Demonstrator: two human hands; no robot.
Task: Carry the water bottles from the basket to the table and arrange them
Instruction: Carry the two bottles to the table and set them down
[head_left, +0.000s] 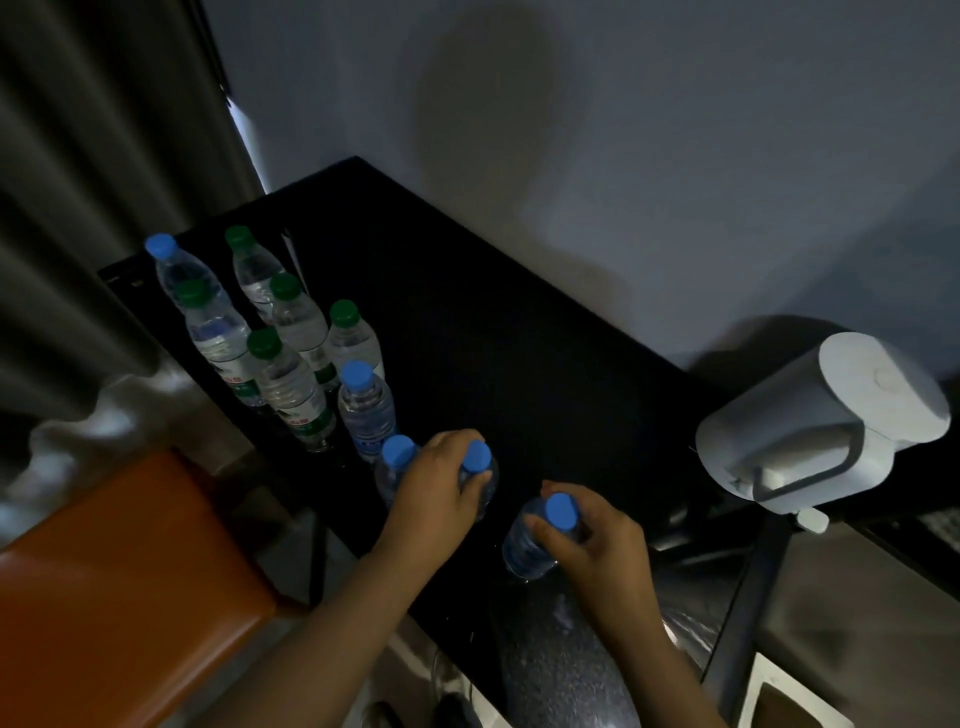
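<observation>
I am setting down: my left hand (441, 488) grips a blue-capped bottle (480, 480) just right of the bottle cluster (291, 353) on the black table (519, 338); my right hand (597, 540) grips another blue-capped one (535, 540), farther right. Next I should slide both against the cluster, then let go.

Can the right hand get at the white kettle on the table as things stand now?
Probably not at once: the right hand is closed on a blue-capped bottle. Otherwise, bare table lies between it and the white kettle.
</observation>
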